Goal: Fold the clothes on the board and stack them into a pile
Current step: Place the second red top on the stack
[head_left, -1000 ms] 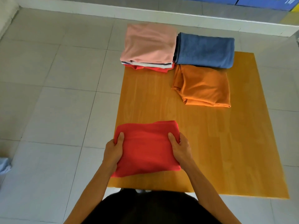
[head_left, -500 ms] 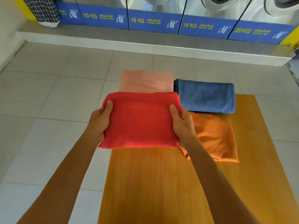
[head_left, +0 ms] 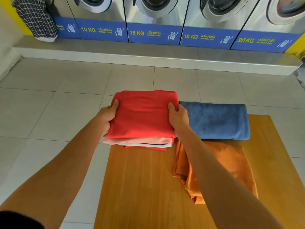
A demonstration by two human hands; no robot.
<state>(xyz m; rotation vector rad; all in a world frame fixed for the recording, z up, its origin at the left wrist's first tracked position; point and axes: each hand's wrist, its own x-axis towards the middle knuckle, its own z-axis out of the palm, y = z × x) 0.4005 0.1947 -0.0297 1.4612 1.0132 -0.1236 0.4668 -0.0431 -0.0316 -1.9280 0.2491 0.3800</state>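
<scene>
Both hands' fingers gripping folded red garment point(head_left: 142, 114) atop pile point(head_left: 140, 142), L hand point(head_left: 106, 115), R hand point(head_left: 178, 117)

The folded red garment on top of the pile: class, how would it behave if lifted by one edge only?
The folded red garment would probably flop open: it sags between the hands. It looks light, held by thumbs and fingertips. It might slide off the pile.

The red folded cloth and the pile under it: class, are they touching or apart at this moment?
Touching. The head view shows the red cloth lying directly on the pink top layer of the pile, with no gap along the near edge, while the left hand and right hand grip its sides.
</scene>
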